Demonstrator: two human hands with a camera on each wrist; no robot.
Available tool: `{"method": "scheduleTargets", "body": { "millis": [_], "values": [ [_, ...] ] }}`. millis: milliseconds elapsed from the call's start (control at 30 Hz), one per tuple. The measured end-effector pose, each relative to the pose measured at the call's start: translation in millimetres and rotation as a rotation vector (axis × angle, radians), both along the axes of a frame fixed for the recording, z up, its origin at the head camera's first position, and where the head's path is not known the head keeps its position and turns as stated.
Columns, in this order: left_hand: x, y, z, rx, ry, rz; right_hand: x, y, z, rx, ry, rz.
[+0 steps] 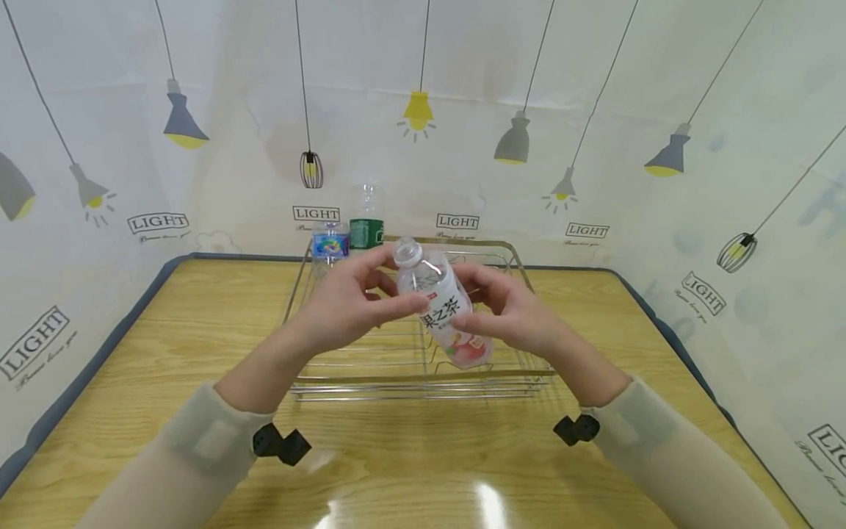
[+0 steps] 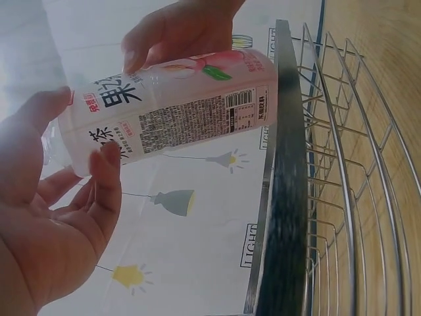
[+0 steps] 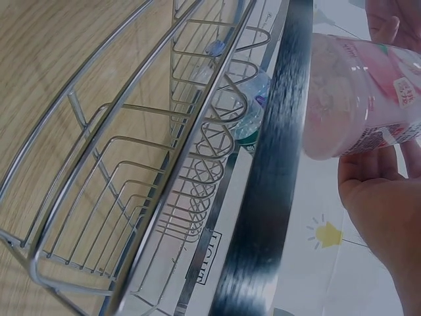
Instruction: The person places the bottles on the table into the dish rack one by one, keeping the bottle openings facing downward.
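Both hands hold a clear plastic drink bottle (image 1: pixel 439 301) with a white-and-pink peach label, over the wire rack (image 1: pixel 370 378). It tilts, its uncapped neck up and to the left, its base down to the right. My left hand (image 1: pixel 350 301) grips the bottle near its shoulder, thumb on the front and fingers curled behind. My right hand (image 1: pixel 512 308) holds it lower down, thumb across the label; its other fingers are partly hidden behind the bottle. In the left wrist view, the label (image 2: pixel 191 125) shows fine print and a barcode.
At the rack's back left stand a clear bottle with a blue label (image 1: pixel 330 246) and a taller one with a green label (image 1: pixel 366 234). The rack sits on a wooden table (image 1: pixel 410 448). Behind it hangs a white sheet (image 1: pixel 463 51) printed with lamps.
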State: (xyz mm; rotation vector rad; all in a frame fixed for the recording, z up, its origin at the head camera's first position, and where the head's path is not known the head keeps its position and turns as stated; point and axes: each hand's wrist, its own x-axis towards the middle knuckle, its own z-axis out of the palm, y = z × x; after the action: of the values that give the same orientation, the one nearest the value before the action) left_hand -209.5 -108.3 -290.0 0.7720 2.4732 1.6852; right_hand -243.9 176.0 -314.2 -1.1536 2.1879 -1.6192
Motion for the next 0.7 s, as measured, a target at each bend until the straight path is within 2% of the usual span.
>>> {"method": "scheduleTargets", "body": {
  "millis": [267,333,433,567,700],
  "values": [
    [1.4,-3.0,-5.4,0.131,-0.048,-0.029,0.3,2.8,0.2,0.029,0.0,-0.03],
    [0.8,-5.2,-7.4,0.181,-0.05,-0.036,-0.1,5.6,-0.4,0.033,-0.026,-0.053],
    [-0.9,-9.8,-11.2,0.243,-0.064,-0.048,-1.0,10.8,-2.4,0.011,-0.116,-0.084],
    [-1.1,-16.5,-15.6,0.277,-0.106,-0.051,-2.8,17.5,-6.4,-0.03,-0.215,-0.096],
    [-0.9,-22.5,-20.7,0.29,-0.138,-0.055,-4.1,22.1,-8.8,-0.044,-0.22,-0.098]
  ]
}}
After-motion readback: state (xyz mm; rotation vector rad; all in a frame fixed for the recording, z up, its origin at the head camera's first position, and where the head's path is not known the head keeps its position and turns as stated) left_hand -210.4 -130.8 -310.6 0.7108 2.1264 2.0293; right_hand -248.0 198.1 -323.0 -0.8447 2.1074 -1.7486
